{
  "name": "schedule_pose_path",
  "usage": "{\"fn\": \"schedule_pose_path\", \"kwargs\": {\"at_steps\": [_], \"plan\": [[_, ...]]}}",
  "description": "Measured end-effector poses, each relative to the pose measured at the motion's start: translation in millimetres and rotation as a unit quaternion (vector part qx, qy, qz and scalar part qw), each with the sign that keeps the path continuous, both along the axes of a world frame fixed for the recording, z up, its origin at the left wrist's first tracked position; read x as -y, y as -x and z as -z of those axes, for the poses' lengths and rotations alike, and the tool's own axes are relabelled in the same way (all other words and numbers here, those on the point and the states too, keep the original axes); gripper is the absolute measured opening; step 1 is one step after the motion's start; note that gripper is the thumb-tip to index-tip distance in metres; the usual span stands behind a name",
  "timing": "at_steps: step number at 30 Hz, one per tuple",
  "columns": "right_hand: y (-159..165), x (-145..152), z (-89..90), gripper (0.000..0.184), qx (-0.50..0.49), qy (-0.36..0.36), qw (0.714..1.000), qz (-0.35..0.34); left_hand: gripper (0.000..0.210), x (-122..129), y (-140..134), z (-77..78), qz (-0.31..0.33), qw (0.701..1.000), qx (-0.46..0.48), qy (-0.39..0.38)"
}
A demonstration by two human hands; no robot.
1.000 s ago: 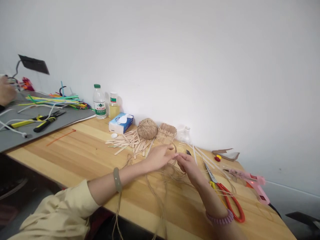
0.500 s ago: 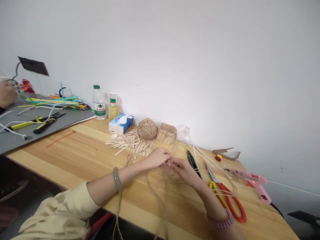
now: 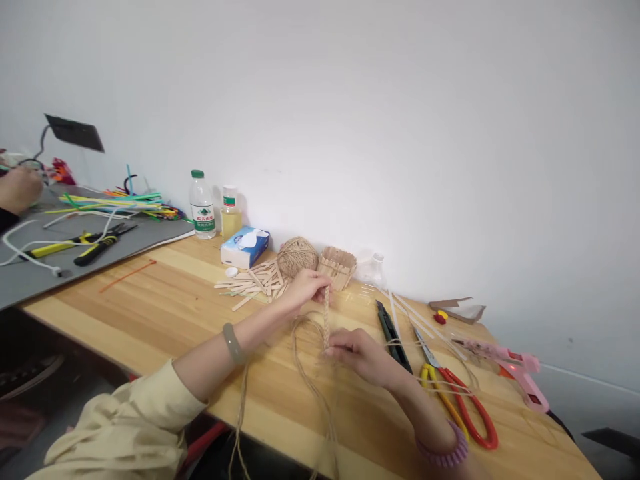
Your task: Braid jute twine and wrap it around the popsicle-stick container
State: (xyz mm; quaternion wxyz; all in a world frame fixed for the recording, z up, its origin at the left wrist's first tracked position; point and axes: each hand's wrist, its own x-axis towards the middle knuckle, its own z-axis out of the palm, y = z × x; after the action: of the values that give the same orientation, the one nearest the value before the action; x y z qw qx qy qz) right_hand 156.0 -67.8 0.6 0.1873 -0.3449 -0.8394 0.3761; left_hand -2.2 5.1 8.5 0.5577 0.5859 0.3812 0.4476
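A short braid of jute twine (image 3: 327, 313) stretches nearly upright between my two hands. My left hand (image 3: 311, 287) pinches its upper end, close in front of the small basket of wooden sticks (image 3: 337, 267). Lower down, my right hand (image 3: 357, 353) is closed on the braid's other end, fingertips together. Loose twine strands (image 3: 307, 380) loop from there over the table and hang off the front edge. Other strands run right, under or past my right wrist. Behind my left hand sits the ball of twine (image 3: 297, 257).
Craft sticks (image 3: 255, 281) lie left of the ball, below a tissue pack (image 3: 245, 247) and a water bottle (image 3: 203, 207). To the right are a box cutter (image 3: 393, 333), scissors (image 3: 460, 400) and a pink glue gun (image 3: 520, 370). Another person's hand (image 3: 23, 190) is at far left.
My hands have moved apart, left up and right down, so the braid between them now shows stretched out. The view has shifted slightly.
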Motion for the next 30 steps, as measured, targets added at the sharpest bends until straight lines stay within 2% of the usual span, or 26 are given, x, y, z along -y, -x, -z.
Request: {"fn": "schedule_pose_path", "kwargs": {"at_steps": [2, 5, 8, 10, 13, 15, 17, 19, 26, 30], "plan": [[3, 3, -1.7, 0.042, 0.015, -0.010, 0.999, -0.029, 0.025, 4, -3, -0.4, 0.003, 1.000, -0.009, 0.002], [6, 7, -2.0, 0.042, 0.015, 0.024, 0.998, -0.049, 0.028, 8, -5, 1.2, 0.008, 1.000, -0.007, 0.009], [6, 6, 0.0, 0.037, -0.017, 0.074, 0.997, -0.033, 0.029, 7, -5, 5.0, 0.012, 1.000, 0.003, 0.018], [1, 1, 0.2, 0.034, -0.031, 0.089, 0.995, 0.008, 0.032, 6, -6, 7.8, 0.038, 0.999, 0.001, 0.035], [-12, -6, -3.8, 0.034, -0.041, 0.082, 0.990, 0.108, 0.045, 8, -7, 11.4, 0.112, 0.991, -0.012, 0.076], [-20, -10, -7.6, 0.036, -0.051, 0.093, 0.982, 0.157, 0.045, 11, -9, 14.0, 0.191, 0.977, -0.044, 0.087], [-25, -12, -9.3, 0.036, -0.054, 0.129, 0.975, 0.172, 0.040, 13, -11, 17.4, 0.276, 0.954, -0.079, 0.087], [-28, -13, -7.6, 0.037, -0.051, 0.157, 0.972, 0.167, 0.033, 14, -13, 21.7, 0.326, 0.937, -0.093, 0.086], [-31, -20, 5.0, 0.037, -0.021, 0.135, 0.984, 0.117, 0.009, 7, -11, 31.1, 0.330, 0.930, -0.157, 0.036], [-31, -21, 4.8, 0.036, -0.022, 0.118, 0.983, 0.139, 0.011, 9, -14, 27.6, 0.318, 0.937, -0.134, 0.052]]}}
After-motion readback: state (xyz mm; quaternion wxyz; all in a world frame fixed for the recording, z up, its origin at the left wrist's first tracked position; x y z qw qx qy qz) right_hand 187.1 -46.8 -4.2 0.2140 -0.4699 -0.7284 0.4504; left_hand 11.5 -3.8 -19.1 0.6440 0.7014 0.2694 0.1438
